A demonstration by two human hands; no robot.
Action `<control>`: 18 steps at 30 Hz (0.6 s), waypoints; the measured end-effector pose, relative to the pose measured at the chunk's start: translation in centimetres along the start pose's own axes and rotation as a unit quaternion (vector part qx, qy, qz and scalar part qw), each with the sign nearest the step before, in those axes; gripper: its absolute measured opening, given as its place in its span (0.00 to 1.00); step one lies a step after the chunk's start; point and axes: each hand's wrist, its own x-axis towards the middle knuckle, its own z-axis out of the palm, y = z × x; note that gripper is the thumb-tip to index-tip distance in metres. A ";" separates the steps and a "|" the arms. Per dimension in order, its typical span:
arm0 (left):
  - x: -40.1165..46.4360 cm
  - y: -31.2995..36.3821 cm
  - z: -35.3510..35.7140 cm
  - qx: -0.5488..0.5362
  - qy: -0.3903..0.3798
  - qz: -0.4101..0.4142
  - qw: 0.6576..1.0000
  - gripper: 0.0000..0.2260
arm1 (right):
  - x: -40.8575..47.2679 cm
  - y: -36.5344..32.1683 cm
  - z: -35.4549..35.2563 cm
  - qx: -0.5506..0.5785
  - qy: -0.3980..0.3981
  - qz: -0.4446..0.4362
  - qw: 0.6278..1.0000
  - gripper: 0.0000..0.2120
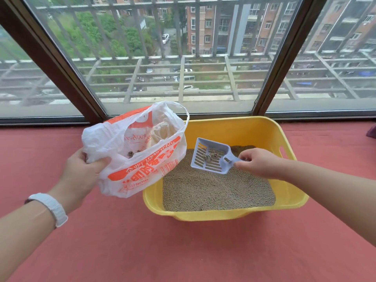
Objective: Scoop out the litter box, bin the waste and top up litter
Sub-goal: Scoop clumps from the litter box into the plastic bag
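While you kneel at the window, your hands stand like this:
Left hand: your left hand [81, 171] is curled tight on the rim of the plastic bag [138, 151], thumb over a bunched fold, holding it up with its mouth gaping toward the box.
Right hand: your right hand [258, 162] pinches the scoop [211, 157] by the end of its handle, fingertips closed on it.
Scoop: you hold it above the litter [219, 192], nearly level, slotted blade pointing at the bag, with a small clump [209, 156] lying on the slots.
Bag: white with orange print; its lower edge overlaps the box's left rim, and dark lumps show inside.
Litter box: your yellow litter box [240, 129] sits on the red floor [183, 251] just beside the window, its tan litter fairly even.
Wrist: a white band [51, 207] circles your left wrist.
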 end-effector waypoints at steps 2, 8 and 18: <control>0.0 0.1 -0.1 -0.001 0.005 -0.002 1.000 0.08 | 0.0 -0.1 -0.3 -0.012 0.001 0.003 1.000 0.19; -0.5 0.5 0.0 -0.011 0.009 -0.004 1.000 0.08 | 0.5 -2.7 -0.7 -0.023 0.041 0.011 0.999 0.17; -0.7 1.0 -0.1 -0.018 0.016 -0.008 1.000 0.08 | 0.6 -11.4 -2.1 -0.049 0.082 -0.041 0.995 0.12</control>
